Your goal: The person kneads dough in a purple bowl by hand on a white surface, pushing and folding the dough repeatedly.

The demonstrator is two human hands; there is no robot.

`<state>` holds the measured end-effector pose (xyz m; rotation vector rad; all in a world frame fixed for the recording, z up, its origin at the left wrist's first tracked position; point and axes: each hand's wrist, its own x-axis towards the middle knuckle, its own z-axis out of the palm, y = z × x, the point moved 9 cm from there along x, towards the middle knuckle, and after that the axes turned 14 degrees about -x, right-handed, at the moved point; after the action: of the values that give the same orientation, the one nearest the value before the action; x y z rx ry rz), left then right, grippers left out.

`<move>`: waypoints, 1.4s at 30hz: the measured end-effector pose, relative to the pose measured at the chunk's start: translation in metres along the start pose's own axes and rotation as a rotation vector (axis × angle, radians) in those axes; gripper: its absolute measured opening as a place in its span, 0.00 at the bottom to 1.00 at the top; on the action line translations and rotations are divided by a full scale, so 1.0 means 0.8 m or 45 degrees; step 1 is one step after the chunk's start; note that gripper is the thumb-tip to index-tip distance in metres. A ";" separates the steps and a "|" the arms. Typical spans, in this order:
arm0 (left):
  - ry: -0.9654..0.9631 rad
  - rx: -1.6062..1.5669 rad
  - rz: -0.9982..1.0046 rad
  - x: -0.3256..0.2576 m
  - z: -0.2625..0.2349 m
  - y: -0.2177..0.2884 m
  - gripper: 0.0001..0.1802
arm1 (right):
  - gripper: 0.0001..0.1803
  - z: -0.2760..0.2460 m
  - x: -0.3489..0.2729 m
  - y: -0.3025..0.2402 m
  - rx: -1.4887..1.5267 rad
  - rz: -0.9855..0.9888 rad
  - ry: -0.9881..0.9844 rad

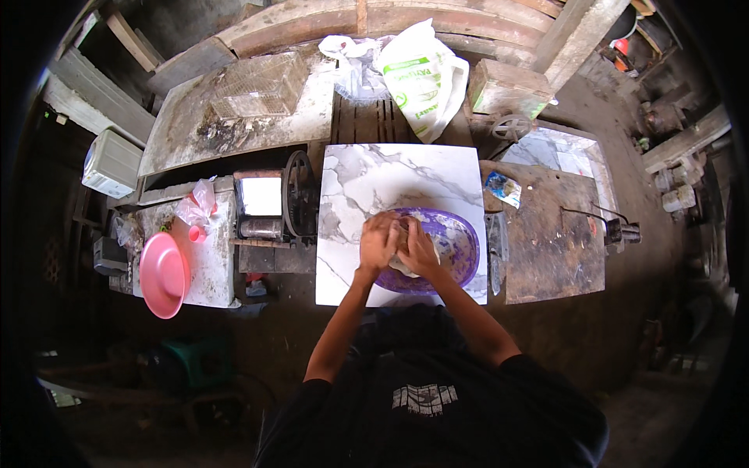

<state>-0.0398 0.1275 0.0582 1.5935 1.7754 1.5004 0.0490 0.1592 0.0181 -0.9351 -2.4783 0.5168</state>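
Observation:
A purple oval basin [470, 265], smeared inside with white flour or dough, sits on a white marble-patterned board [367, 179]. My left hand [378, 240] is at the basin's left side, its fingers curled inward. Close against it, my right hand [417, 248] bends its fingers over the same spot. Between and below them a pale lump of dough [403, 270] shows in part; the hands cover the rest. Both hands look closed on this lump, though the fingertips are hard to make out.
Left of the board stands a roller machine [261, 228] with a dark wheel [299, 193]. Beyond it are a pink basin [165, 274] and a pink cup [197, 234]. A white-and-green sack [425, 82] stands behind the board. A blue-and-white packet [503, 189] lies on the right-hand wooden table [554, 249].

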 end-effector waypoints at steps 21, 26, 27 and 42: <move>0.203 0.589 -0.097 -0.062 -0.005 0.000 0.14 | 0.06 0.005 -0.029 -0.029 -0.075 0.082 0.102; 0.331 0.605 -0.009 -0.034 -0.014 -0.015 0.12 | 0.11 0.001 0.006 -0.017 0.034 0.136 0.259; 0.367 0.608 -0.017 -0.030 -0.016 -0.021 0.12 | 0.12 -0.004 0.009 -0.017 0.078 0.112 0.288; 0.682 0.407 -0.248 -0.027 -0.041 -0.056 0.17 | 0.18 -0.039 0.011 0.032 0.904 0.420 0.399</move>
<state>-0.0817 0.1015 0.0258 1.1546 2.4874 1.7230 0.0724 0.1887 0.0339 -1.0129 -1.6652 1.1585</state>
